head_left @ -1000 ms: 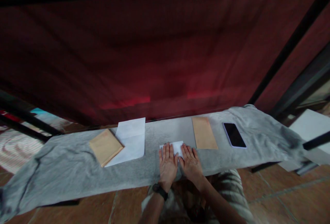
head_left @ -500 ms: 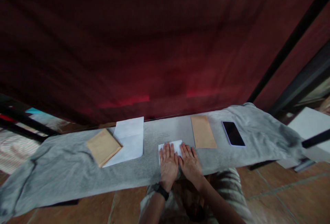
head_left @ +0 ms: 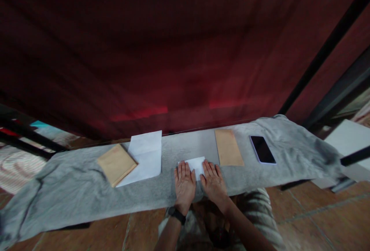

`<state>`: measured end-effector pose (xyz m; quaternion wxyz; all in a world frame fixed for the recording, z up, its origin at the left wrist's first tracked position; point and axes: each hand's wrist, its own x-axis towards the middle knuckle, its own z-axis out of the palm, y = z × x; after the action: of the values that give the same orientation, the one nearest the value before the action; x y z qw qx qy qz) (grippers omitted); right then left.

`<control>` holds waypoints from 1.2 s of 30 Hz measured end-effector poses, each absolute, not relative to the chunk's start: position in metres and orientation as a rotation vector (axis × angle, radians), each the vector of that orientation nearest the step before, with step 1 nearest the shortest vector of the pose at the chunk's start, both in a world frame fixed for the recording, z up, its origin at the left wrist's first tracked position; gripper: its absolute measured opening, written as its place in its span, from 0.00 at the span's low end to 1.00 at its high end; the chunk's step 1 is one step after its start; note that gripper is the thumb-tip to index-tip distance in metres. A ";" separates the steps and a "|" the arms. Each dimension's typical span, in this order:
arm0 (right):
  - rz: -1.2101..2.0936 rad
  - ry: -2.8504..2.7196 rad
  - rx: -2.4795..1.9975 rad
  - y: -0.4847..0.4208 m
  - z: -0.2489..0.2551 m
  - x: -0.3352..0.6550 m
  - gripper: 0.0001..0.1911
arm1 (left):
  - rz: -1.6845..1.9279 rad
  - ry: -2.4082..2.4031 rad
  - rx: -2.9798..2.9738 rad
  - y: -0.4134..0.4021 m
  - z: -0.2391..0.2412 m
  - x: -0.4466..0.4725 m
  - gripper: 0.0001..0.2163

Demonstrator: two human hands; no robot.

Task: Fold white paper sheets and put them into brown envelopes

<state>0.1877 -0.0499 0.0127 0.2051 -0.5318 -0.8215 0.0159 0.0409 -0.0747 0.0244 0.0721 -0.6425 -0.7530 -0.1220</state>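
A small folded white paper (head_left: 197, 166) lies on the grey cloth in front of me, its middle showing between my hands. My left hand (head_left: 185, 183) rests flat over the paper's left side, fingers stretched away from me. Over the right edge, my right hand (head_left: 213, 179) also lies flat, with its fingers slightly spread. Both palms hide part of the paper. Just right of my right hand is a flat brown envelope (head_left: 229, 148). To the left, a stack of brown envelopes (head_left: 116, 164) partly covers a larger white sheet (head_left: 147, 156).
The grey cloth (head_left: 78, 193) covers a long narrow surface. A phone (head_left: 263, 149) with a dark screen lies toward the right. A dark red curtain (head_left: 185, 58) hangs behind, with a black pole (head_left: 320, 54) at the right. Tiled floor (head_left: 150, 228) shows below.
My left hand has slid left across the paper, opening a gap between the hands and uncovering the paper's middle. My right hand has hardly moved.
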 end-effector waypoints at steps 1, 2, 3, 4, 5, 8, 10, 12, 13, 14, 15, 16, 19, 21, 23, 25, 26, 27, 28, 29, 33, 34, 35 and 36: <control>0.042 -2.296 -1.482 -0.050 0.013 0.188 0.27 | -0.365 -2.244 -1.974 -0.071 0.027 0.046 0.25; 0.037 -2.305 -1.481 -0.050 0.013 0.188 0.27 | -0.358 -2.225 -2.028 -0.067 0.028 0.052 0.25; 0.033 -2.317 -1.478 -0.051 0.013 0.188 0.27 | -0.343 -2.212 -2.083 -0.064 0.030 0.056 0.25; 0.029 -2.329 -1.476 -0.051 0.014 0.188 0.26 | -0.324 -2.206 -2.131 -0.061 0.030 0.060 0.25; 0.027 -2.337 -1.478 -0.051 0.013 0.188 0.26 | -0.304 -2.208 -2.164 -0.058 0.030 0.061 0.25; 0.033 -2.334 -1.488 -0.050 0.012 0.188 0.26 | -0.275 -2.231 -2.163 -0.055 0.026 0.056 0.25; 0.034 -2.318 -1.486 -0.049 0.011 0.187 0.27 | -0.294 -2.238 -2.109 -0.057 0.023 0.047 0.25; 0.030 -2.301 -1.481 -0.049 0.010 0.187 0.27 | -0.318 -2.250 -2.040 -0.061 0.020 0.037 0.25; 0.026 -2.291 -1.481 -0.049 0.009 0.187 0.27 | -0.329 -2.256 -2.009 -0.062 0.019 0.032 0.25; 0.021 -2.282 -1.480 -0.049 0.009 0.187 0.27 | -0.339 -2.262 -1.986 -0.064 0.019 0.028 0.25; 0.019 -2.276 -1.478 -0.049 0.008 0.187 0.27 | -0.348 -2.265 -1.973 -0.065 0.020 0.025 0.25; 0.019 -2.272 -1.475 -0.049 0.008 0.187 0.27 | -0.359 -2.266 -1.968 -0.065 0.021 0.022 0.25; 0.021 -2.269 -1.470 -0.050 0.010 0.187 0.28 | -0.402 -2.266 -1.993 -0.060 0.028 0.017 0.22; 0.021 -2.268 -1.470 -0.050 0.012 0.187 0.28 | -0.449 -2.296 -2.014 -0.054 0.035 0.015 0.21; 0.020 -2.268 -1.468 -0.050 0.014 0.187 0.28 | -0.548 -2.391 -2.022 -0.047 0.043 0.012 0.20; 0.020 -2.266 -1.466 -0.050 0.015 0.187 0.28 | -0.677 -2.496 -2.024 -0.040 0.051 0.010 0.18; 0.022 -2.263 -1.466 -0.050 0.016 0.187 0.28 | -0.736 -2.534 -2.025 -0.037 0.055 0.008 0.17; 0.024 -2.261 -1.464 -0.050 0.016 0.187 0.28 | -0.788 -2.559 -2.026 -0.035 0.058 0.006 0.15; 0.028 -2.258 -1.460 -0.050 0.016 0.187 0.27 | -0.832 -2.576 -2.027 -0.033 0.060 0.004 0.13; 0.034 -2.255 -1.454 -0.051 0.015 0.187 0.27 | -0.876 -2.594 -2.025 -0.032 0.062 0.001 0.11; 0.066 -2.226 -1.420 -0.053 0.014 0.190 0.25 | -1.140 -2.755 -1.988 -0.031 0.065 -0.010 0.06; 0.075 -2.213 -1.406 -0.055 0.015 0.192 0.25 | -1.231 -2.800 -1.969 -0.032 0.065 -0.012 0.05; 0.084 -2.208 -1.382 -0.056 0.016 0.194 0.25 | -1.335 -2.841 -1.942 -0.033 0.066 -0.014 0.04; 0.095 -2.215 -1.344 -0.057 0.017 0.197 0.26 | -1.452 -2.873 -1.902 -0.036 0.067 -0.015 0.04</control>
<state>0.1966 -0.0571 0.0166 0.2709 -0.4988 -0.8225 0.0354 -0.0155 -0.0360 0.0668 -0.2941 -0.4862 -0.7344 -0.3712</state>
